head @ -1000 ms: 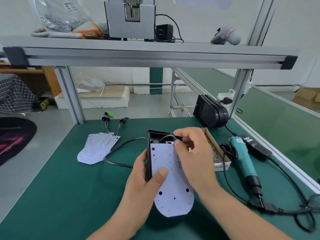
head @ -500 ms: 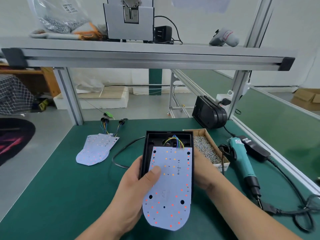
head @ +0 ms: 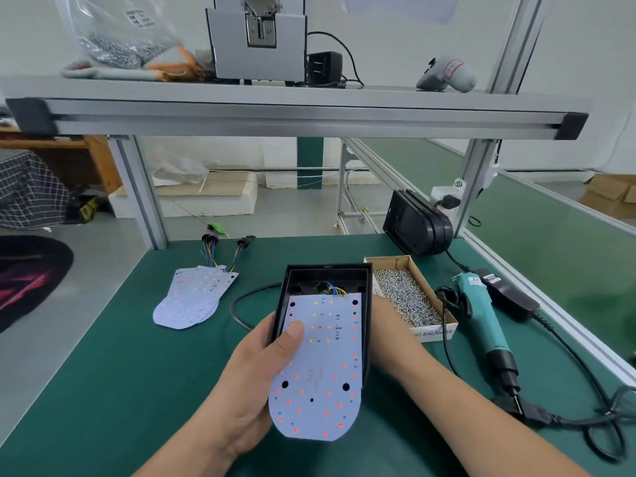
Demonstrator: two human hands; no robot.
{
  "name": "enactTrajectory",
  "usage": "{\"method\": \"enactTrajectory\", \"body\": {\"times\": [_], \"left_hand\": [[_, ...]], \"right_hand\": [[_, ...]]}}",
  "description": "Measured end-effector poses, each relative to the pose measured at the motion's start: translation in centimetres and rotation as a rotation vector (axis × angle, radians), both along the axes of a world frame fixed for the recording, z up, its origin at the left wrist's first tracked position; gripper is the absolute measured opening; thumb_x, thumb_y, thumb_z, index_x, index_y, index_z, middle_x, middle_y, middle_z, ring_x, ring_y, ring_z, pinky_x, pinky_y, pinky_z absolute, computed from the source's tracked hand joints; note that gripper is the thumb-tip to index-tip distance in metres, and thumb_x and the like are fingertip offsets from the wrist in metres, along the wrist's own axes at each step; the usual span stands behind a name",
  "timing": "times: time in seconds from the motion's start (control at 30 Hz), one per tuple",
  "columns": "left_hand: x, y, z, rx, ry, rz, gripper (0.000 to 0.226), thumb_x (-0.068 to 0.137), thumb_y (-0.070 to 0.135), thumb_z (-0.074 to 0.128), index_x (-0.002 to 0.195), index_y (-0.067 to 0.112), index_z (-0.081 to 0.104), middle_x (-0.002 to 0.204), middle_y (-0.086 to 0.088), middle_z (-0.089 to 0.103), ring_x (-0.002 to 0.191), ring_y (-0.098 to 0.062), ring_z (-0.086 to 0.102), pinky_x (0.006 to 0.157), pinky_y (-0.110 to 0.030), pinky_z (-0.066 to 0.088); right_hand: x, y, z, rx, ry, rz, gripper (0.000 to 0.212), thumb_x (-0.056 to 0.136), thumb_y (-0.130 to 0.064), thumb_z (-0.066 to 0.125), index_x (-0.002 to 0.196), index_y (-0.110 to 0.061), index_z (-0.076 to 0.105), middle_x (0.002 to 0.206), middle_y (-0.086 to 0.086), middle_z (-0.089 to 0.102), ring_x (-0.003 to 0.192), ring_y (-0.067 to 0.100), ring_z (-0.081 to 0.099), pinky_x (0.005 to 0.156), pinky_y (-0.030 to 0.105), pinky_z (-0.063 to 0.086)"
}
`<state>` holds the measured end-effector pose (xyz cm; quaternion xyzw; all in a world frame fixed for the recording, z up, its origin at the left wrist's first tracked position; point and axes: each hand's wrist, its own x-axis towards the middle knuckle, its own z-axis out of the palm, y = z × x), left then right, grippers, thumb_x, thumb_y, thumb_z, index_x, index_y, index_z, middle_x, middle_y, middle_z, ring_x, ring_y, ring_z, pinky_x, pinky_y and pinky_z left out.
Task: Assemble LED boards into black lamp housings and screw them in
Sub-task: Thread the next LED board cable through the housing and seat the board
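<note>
Head view: left hand (head: 247, 380) grips housing (head: 367, 315), thumb pressing board (head: 323, 373).

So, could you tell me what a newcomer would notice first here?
Front and centre, the left hand grips a black housing with a pale, red-dotted LED board lying in it, the right hand at its right edge. Right of them sit a box of screws and a teal screwdriver.
</note>
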<state>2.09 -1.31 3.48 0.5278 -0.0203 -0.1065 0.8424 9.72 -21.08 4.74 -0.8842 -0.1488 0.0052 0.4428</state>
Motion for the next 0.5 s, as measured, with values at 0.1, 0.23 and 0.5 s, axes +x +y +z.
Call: {"method": "enactTrajectory", "body": {"times": [0.1,0.23,0.5], "left_hand": [[0.2,0.1,-0.2,0.038,-0.018,0.017,0.045,0.092,0.034,0.071,0.131,0.014,0.069,0.133,-0.019,0.072,0.119,-0.043,0.070,0.091,-0.053,0.061],[0.4,-0.1,-0.3,0.092,-0.033,0.124,0.049,0.089,0.032,0.074,0.132,0.010,0.065,0.129,-0.017,0.073,0.119,-0.043,0.070,0.103,-0.063,0.055],[0.9,-0.2,-1.0,0.147,-0.018,0.276,0.031,0.092,0.041,0.075,0.117,0.022,0.074,0.120,-0.011,0.078,0.111,-0.037,0.074,0.103,-0.065,0.055]], "right_hand": [[0.0,0.1,0.4,-0.077,-0.108,0.008,0.018,0.085,-0.024,0.054,0.077,-0.040,0.057,0.081,-0.021,0.065,0.074,-0.002,0.057,0.073,0.020,0.050],[0.0,-0.4,0.7,0.103,-0.175,0.007,0.044,0.094,-0.018,0.057,0.112,-0.057,0.064,0.115,-0.034,0.068,0.109,-0.012,0.062,0.091,0.016,0.050],[-1.4,-2.5,2.4,0.062,-0.709,0.086,0.028,0.100,-0.030,0.063,0.127,-0.020,0.065,0.124,-0.013,0.060,0.114,0.014,0.060,0.098,0.021,0.041]]}}
